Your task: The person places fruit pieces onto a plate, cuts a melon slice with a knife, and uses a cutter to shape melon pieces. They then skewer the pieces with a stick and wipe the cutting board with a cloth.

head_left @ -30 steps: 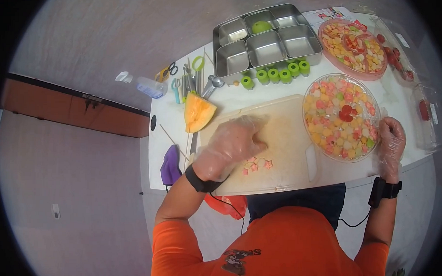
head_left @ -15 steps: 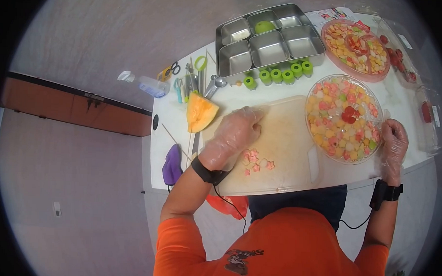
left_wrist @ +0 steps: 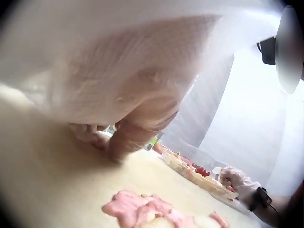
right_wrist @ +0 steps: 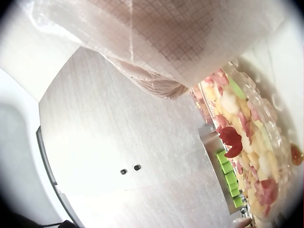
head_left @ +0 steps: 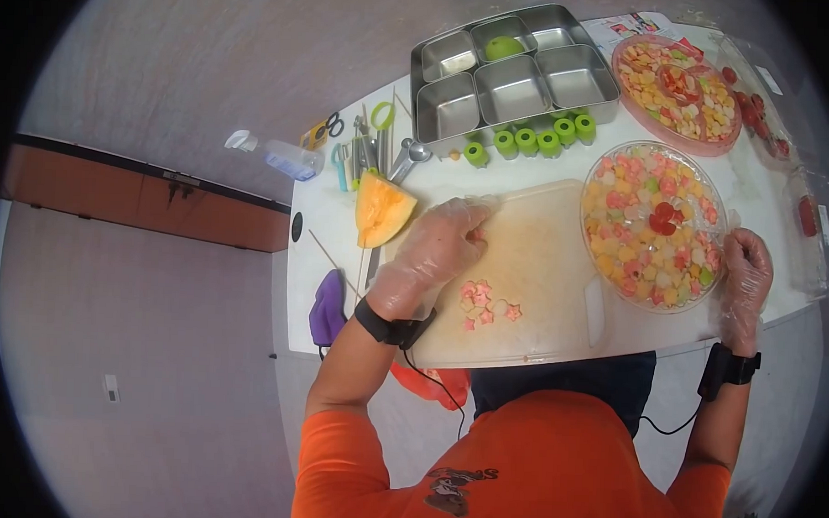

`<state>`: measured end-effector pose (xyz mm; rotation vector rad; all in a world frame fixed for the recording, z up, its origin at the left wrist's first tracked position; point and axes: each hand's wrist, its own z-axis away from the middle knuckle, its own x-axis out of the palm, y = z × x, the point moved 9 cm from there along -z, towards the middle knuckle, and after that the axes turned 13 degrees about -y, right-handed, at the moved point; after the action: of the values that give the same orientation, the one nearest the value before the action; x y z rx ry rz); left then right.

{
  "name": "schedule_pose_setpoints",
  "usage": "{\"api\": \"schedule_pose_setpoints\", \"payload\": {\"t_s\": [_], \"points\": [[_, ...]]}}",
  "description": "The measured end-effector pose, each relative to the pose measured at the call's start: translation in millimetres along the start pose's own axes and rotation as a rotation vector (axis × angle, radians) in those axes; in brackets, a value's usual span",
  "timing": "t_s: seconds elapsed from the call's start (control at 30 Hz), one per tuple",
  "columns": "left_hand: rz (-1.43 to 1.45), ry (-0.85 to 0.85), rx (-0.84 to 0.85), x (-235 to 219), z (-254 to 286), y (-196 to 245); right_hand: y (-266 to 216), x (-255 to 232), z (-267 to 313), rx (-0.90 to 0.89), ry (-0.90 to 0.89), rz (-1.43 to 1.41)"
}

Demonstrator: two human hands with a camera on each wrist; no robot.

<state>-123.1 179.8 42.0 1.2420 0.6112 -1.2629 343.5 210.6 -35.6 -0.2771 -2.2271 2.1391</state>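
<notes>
My gloved left hand (head_left: 438, 246) is low over the cutting board (head_left: 544, 218), fingers curled inward. Between its thumb and fingertips, pink fruit bits (left_wrist: 97, 141) show in the left wrist view. Just in front of its wrist lies a small cluster of pink and pale star-shaped fruit pieces (head_left: 484, 299). On the right stands a round clear plate (head_left: 586, 256) covered with cut fruit shapes, with red pieces at its centre. My gloved right hand (head_left: 748, 271) grips its right rim with curled fingers; the fingertips are partly hidden.
An orange melon wedge (head_left: 380, 212) sits by the board's left corner, near tools and scissors (head_left: 335, 125). Behind are green-handled cutters (head_left: 525, 141), a steel compartment tray (head_left: 448, 132) holding a green fruit, a pink fruit platter (head_left: 625, 107) and strawberry boxes (head_left: 805, 186).
My left hand has drawn back up and left over the board, its fingers curling in and uncovering more star pieces. My right hand stays at the plate's rim. The view shifts slightly.
</notes>
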Motion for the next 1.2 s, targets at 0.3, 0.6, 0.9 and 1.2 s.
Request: {"api": "schedule_pose_setpoints", "payload": {"t_s": [0.3, 0.6, 0.9, 1.2], "points": [[-0.052, 0.180, 0.083, -10, -20, -5, 11, -4, -3, 0.015, -0.027, -0.021], [0.011, 0.082, -0.071, -10, -36, -29, 1, 0, 0, 0.009, -0.004, -0.021], [-0.013, 0.047, -0.022, -11, -47, -24, -1, 1, 1, 0.010, 0.003, -0.011], [-0.004, 0.128, 0.032, -14, -47, -17, 4, 2, 0, 0.050, -0.007, -0.079]]}}
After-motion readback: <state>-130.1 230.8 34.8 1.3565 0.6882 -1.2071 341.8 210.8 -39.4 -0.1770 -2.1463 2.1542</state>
